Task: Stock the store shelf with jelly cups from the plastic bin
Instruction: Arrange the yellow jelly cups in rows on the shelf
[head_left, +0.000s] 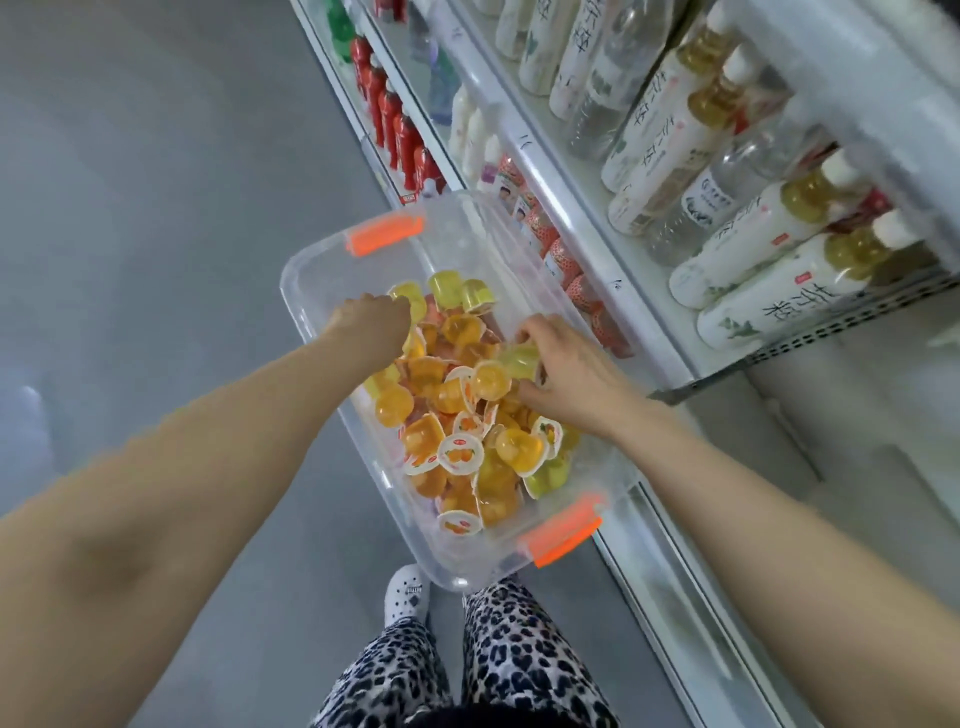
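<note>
A clear plastic bin (311, 270) with orange latches (383, 235) sits on the floor beside the shelf, holding several orange and yellow jelly cups (457, 431). My left hand (371, 325) reaches into the bin's far left part, fingers curled down around yellow cups; the fingertips are hidden. My right hand (566, 369) is in the bin's right side, fingers closed on a yellow-green jelly cup (519, 358). The store shelf (649, 332) runs along the right.
Shelf tiers carry white-labelled drink bottles (769, 223), red bottles (395, 130) and strawberry-print packs (566, 265). Grey floor (156, 208) lies to the left. My legs in leopard-print trousers (519, 665) and a white shoe (408, 592) stand just before the bin.
</note>
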